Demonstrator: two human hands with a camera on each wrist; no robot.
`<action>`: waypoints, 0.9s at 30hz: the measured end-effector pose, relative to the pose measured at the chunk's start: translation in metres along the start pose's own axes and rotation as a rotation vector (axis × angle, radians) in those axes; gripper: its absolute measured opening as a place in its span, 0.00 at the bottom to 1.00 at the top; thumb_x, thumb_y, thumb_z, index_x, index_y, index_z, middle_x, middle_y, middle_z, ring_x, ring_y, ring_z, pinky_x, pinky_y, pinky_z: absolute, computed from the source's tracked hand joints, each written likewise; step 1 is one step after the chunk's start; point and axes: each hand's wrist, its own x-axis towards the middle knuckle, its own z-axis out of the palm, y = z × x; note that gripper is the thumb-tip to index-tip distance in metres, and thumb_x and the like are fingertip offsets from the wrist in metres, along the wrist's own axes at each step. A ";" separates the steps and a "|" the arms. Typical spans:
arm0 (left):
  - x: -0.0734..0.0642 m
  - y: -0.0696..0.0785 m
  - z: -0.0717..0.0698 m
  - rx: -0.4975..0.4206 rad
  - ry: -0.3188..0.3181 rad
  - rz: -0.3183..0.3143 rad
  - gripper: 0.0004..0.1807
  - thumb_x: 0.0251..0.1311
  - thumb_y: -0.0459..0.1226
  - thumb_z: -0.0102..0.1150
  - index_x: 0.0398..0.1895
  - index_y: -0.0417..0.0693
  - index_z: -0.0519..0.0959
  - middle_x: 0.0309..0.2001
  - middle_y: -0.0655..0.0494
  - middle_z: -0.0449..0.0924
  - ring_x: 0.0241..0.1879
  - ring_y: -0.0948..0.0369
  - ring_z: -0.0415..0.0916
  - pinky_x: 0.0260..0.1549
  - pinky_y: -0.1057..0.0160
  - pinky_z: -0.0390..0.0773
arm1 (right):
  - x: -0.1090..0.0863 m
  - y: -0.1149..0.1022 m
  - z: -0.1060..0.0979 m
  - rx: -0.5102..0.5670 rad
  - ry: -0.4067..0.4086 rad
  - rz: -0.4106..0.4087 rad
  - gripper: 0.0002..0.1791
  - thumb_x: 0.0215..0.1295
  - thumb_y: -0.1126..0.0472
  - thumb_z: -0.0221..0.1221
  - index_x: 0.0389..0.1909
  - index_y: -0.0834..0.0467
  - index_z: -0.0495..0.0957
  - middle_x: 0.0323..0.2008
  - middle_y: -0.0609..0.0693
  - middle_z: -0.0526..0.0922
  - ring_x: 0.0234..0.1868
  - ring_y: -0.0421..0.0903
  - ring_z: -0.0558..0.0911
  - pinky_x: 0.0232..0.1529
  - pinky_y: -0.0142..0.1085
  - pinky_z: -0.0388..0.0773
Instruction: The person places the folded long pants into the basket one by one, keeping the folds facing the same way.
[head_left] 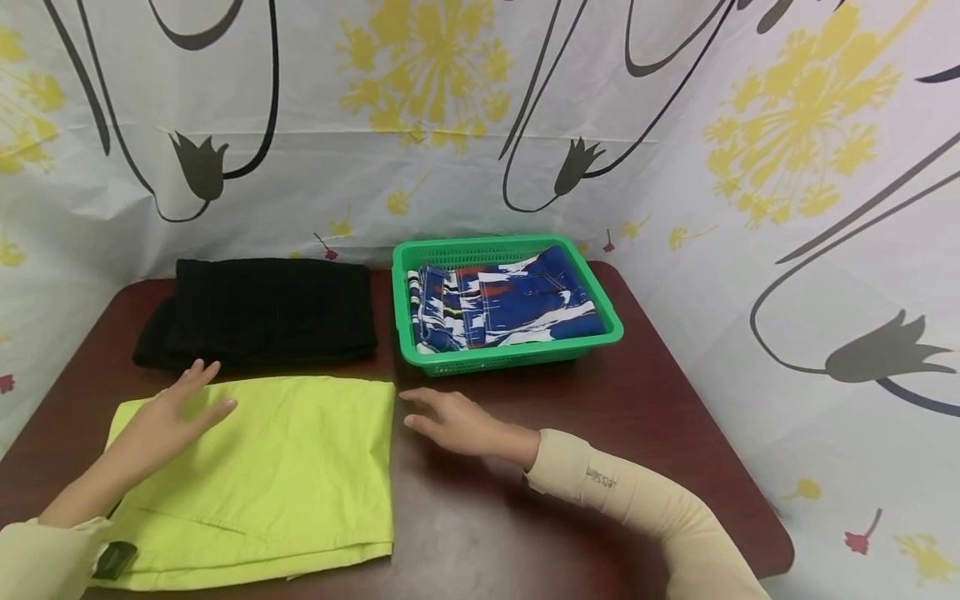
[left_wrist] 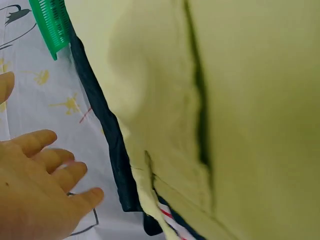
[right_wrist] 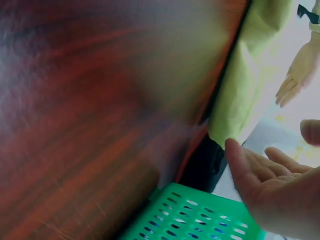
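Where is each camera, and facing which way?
On the head: faces forward, down over the dark reddish table; left hand, right hand, beige sleeves show.
On the left wrist: faces folded lime cloth; left hand shows.
On the right wrist: faces the table; both hands show.
Wrist views share the green rectangular plastic basket.

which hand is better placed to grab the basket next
Likely the right hand: it is empty and near the front of the basket. The left hand, also empty, is farther off, over the left part of the yellow cloth.
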 end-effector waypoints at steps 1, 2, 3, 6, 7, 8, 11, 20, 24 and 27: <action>0.000 -0.003 0.000 0.004 0.002 -0.004 0.44 0.70 0.54 0.47 0.77 0.43 0.39 0.75 0.31 0.29 0.70 0.28 0.38 0.49 0.27 0.57 | 0.001 0.001 0.002 0.016 -0.008 0.008 0.25 0.72 0.53 0.53 0.67 0.58 0.68 0.63 0.54 0.75 0.62 0.48 0.76 0.61 0.40 0.73; -0.001 -0.005 0.000 0.001 0.002 -0.011 0.45 0.70 0.54 0.47 0.77 0.43 0.39 0.74 0.29 0.28 0.71 0.28 0.34 0.49 0.26 0.56 | 0.002 0.003 0.004 0.038 -0.019 0.017 0.26 0.72 0.54 0.53 0.67 0.59 0.67 0.63 0.54 0.75 0.62 0.49 0.76 0.61 0.41 0.74; -0.001 -0.008 0.000 0.001 0.003 -0.015 0.45 0.70 0.54 0.48 0.77 0.42 0.38 0.73 0.27 0.28 0.71 0.29 0.32 0.49 0.25 0.56 | 0.003 0.005 0.006 0.056 -0.031 0.025 0.26 0.72 0.54 0.54 0.67 0.59 0.66 0.63 0.55 0.75 0.62 0.49 0.77 0.61 0.40 0.74; -0.002 -0.015 -0.001 0.003 -0.018 -0.042 0.48 0.70 0.55 0.47 0.76 0.39 0.34 0.71 0.21 0.28 0.69 0.26 0.31 0.48 0.24 0.55 | 0.006 0.009 0.011 0.097 -0.061 0.064 0.29 0.71 0.54 0.54 0.68 0.60 0.63 0.60 0.57 0.76 0.59 0.50 0.78 0.59 0.39 0.75; -0.002 -0.017 -0.002 0.003 -0.039 -0.058 0.49 0.70 0.55 0.46 0.76 0.38 0.32 0.70 0.19 0.27 0.68 0.24 0.34 0.47 0.25 0.57 | 0.006 0.010 0.013 0.122 -0.072 0.083 0.30 0.71 0.54 0.55 0.69 0.61 0.62 0.60 0.58 0.76 0.59 0.50 0.78 0.57 0.39 0.75; -0.002 -0.018 -0.003 0.006 -0.061 -0.074 0.50 0.70 0.56 0.45 0.75 0.37 0.30 0.68 0.16 0.26 0.66 0.23 0.40 0.46 0.27 0.61 | 0.006 0.011 0.015 0.149 -0.081 0.107 0.31 0.71 0.54 0.55 0.70 0.61 0.60 0.59 0.58 0.77 0.57 0.50 0.79 0.56 0.38 0.76; -0.001 -0.021 -0.004 0.023 -0.112 -0.108 0.52 0.70 0.57 0.43 0.73 0.33 0.26 0.65 0.12 0.25 0.59 0.19 0.52 0.37 0.34 0.72 | 0.007 0.011 0.018 0.263 -0.095 0.161 0.33 0.70 0.57 0.56 0.71 0.64 0.58 0.57 0.61 0.78 0.49 0.50 0.83 0.49 0.38 0.79; -0.004 -0.034 -0.002 0.039 -0.075 -0.107 0.52 0.70 0.55 0.45 0.71 0.23 0.31 0.66 0.12 0.35 0.64 0.19 0.29 0.47 0.21 0.53 | 0.012 0.016 0.034 0.612 -0.155 0.285 0.36 0.69 0.62 0.54 0.73 0.66 0.51 0.52 0.60 0.80 0.43 0.56 0.86 0.41 0.41 0.83; -0.006 -0.038 -0.004 0.041 -0.095 -0.111 0.52 0.71 0.54 0.44 0.70 0.20 0.31 0.65 0.11 0.36 0.61 0.17 0.33 0.46 0.22 0.55 | 0.012 0.015 0.039 0.720 -0.186 0.332 0.37 0.69 0.61 0.55 0.74 0.65 0.50 0.54 0.60 0.79 0.45 0.57 0.86 0.42 0.45 0.83; -0.007 -0.041 -0.005 0.044 -0.118 -0.124 0.53 0.71 0.55 0.43 0.69 0.18 0.30 0.64 0.09 0.35 0.59 0.14 0.30 0.46 0.21 0.54 | 0.011 0.013 0.043 0.791 -0.225 0.355 0.38 0.70 0.60 0.54 0.74 0.65 0.47 0.58 0.62 0.76 0.46 0.59 0.85 0.41 0.46 0.84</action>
